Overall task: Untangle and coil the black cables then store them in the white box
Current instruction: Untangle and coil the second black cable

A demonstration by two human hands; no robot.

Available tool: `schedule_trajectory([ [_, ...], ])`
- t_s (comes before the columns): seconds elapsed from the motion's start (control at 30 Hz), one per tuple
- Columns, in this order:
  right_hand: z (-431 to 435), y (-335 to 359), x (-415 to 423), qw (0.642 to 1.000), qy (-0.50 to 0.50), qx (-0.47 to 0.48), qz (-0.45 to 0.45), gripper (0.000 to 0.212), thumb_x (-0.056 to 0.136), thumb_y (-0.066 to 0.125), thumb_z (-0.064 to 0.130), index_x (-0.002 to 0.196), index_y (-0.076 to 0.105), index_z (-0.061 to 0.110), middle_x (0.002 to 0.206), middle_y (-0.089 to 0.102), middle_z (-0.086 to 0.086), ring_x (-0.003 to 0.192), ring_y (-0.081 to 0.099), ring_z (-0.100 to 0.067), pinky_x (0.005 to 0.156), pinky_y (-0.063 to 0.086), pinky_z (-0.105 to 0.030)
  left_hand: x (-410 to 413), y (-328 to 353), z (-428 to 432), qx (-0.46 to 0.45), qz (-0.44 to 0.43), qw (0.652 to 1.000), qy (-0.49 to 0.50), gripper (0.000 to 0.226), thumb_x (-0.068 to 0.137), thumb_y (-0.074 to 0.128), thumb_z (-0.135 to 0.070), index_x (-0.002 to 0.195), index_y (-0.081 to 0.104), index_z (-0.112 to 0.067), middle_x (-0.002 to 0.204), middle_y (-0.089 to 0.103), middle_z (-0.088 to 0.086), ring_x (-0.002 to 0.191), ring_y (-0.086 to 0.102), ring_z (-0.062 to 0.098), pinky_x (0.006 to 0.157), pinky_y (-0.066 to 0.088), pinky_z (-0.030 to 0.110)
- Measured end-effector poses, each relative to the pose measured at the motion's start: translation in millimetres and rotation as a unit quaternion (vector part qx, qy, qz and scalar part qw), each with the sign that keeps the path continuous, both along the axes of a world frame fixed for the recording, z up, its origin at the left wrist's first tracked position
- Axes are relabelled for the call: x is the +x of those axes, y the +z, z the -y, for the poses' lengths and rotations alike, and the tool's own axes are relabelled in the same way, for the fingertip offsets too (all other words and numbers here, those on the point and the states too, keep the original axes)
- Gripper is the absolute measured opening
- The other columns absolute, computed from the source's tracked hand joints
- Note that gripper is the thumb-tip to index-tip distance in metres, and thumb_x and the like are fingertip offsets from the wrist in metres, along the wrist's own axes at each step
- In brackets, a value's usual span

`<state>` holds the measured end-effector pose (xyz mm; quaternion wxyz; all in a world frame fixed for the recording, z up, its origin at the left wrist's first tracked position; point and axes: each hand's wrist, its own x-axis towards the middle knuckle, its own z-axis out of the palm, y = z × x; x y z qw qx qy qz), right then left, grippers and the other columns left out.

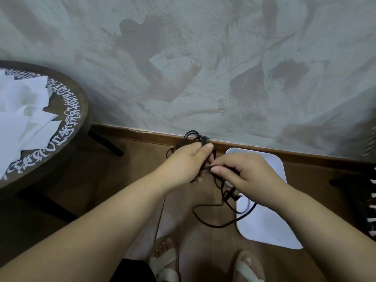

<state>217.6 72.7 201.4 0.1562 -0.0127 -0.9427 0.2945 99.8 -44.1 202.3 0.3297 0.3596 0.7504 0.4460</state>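
Black cables (230,195) partly behind right hand (246,171)

At nine o'clock, white ornamental lettering (70,110) rings the top of the round dark-brown wooden table (81,119) along its rim, but none of it can be read.

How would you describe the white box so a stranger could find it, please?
Start at the skirting board. On the floor before it, beneath the right hand, lies the white box; unlike the papers on the table, it is round-cornered.
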Motion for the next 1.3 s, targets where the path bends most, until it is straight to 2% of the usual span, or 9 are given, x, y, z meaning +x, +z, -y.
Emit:
schedule_trajectory([
  [0.2,-1.3,3.5,3.4,0.982,-0.134,-0.115,-0.067,0.012,0.082,0.071,0.027,0.074,0.064,0.032,0.069,0.063,0.032,0.076,0.059,0.008,0.066,0.041,-0.005,7.7,7.5,-1.8,0.017,0.19,0.98,-0.051,0.046,0.101,0.031,-0.039,0.068,0.048,-0.011,0.039,0.033,-0.003,0.032,0.027,0.011,0.048,0.04,0.024],
  [0.43,-12.0,2.0,-1.7,0.938,-0.204,-0.28,-0.027,0.016,0.088,0.064,0.022,0.073,0.061,0.028,0.06,0.061,0.02,0.059,0.054,0.005,0.059,0.04,-0.007,4.5,16.4,-1.6,0.084,0.241,0.967,-0.015,0.039,0.099,0.039,-0.031,0.064,0.04,-0.013,0.038,0.023,-0.005,0.03,0.017,0.008,0.043,0.029,0.024],
  [0.57,-23.4,-4.8,-0.7,0.899,-0.287,-0.326,-0.044,0.014,0.094,0.055,0.024,0.082,0.061,0.03,0.09,0.066,0.011,0.083,0.058,-0.002,0.075,0.043,-0.014,-2.6,21.6,-0.9,0.109,0.238,0.965,0.009,0.04,0.097,0.04,-0.03,0.061,0.04,-0.012,0.037,0.021,-0.004,0.029,0.016,0.008,0.041,0.03,0.024],
  [0.7,-31.9,-9.8,0.7,0.868,-0.337,-0.365,-0.007,0.015,0.095,0.054,0.014,0.097,0.059,0.028,0.108,0.063,0.005,0.088,0.055,0.0,0.071,0.041,-0.012,-14.3,24.8,4.1,0.125,0.226,0.966,0.018,0.039,0.095,0.043,-0.03,0.06,0.039,-0.013,0.037,0.022,-0.005,0.03,0.017,0.008,0.042,0.031,0.023],
  [0.9,-16.0,-15.2,-2.5,0.915,-0.239,-0.296,0.131,0.05,0.089,0.062,0.025,0.134,0.042,0.033,0.131,0.046,0.02,0.121,0.041,0.0,0.098,0.036,-0.024,-27.1,32.7,13.4,0.175,0.259,0.95,0.004,0.037,0.084,0.054,-0.035,0.054,0.043,-0.016,0.035,0.021,-0.008,0.028,0.016,0.006,0.039,0.033,0.021],
  [1.0,-8.5,-13.8,-7.2,0.926,-0.191,-0.296,0.135,0.056,0.089,0.063,0.024,0.135,0.035,0.039,0.113,0.042,0.035,0.101,0.046,0.013,0.082,0.036,-0.006,-32.5,36.3,17.5,0.189,0.29,0.938,-0.007,0.039,0.085,0.05,-0.033,0.048,0.046,-0.02,0.034,0.022,-0.009,0.027,0.017,0.005,0.039,0.033,0.019],
  [1.07,-7.5,-14.7,-9.6,0.915,-0.189,-0.341,0.104,0.044,0.09,0.062,0.017,0.127,0.043,0.033,0.106,0.054,0.025,0.089,0.053,0.013,0.074,0.042,-0.003,-35.2,37.3,19.6,0.192,0.293,0.937,-0.001,0.037,0.083,0.048,-0.034,0.048,0.046,-0.02,0.034,0.022,-0.009,0.027,0.017,0.005,0.038,0.033,0.02],
  [1.17,-9.9,-8.1,-8.7,0.865,-0.195,-0.455,0.079,0.014,0.094,0.053,0.009,0.102,0.062,0.015,0.078,0.065,0.003,0.067,0.062,0.0,0.066,0.051,-0.013,-37.6,36.2,19.9,0.189,0.27,0.943,0.039,0.04,0.089,0.052,-0.033,0.053,0.043,-0.018,0.035,0.021,-0.009,0.028,0.017,0.006,0.039,0.032,0.021],
  [1.3,-14.5,-5.7,-7.1,0.8,-0.186,-0.567,0.059,0.016,0.096,0.047,0.013,0.09,0.061,0.01,0.067,0.062,0.001,0.05,0.052,-0.008,0.048,0.048,-0.019,-41.0,35.2,19.3,0.176,0.244,0.949,0.094,0.04,0.098,0.039,-0.028,0.06,0.037,-0.015,0.034,0.021,-0.009,0.028,0.017,0.006,0.04,0.031,0.021],
])
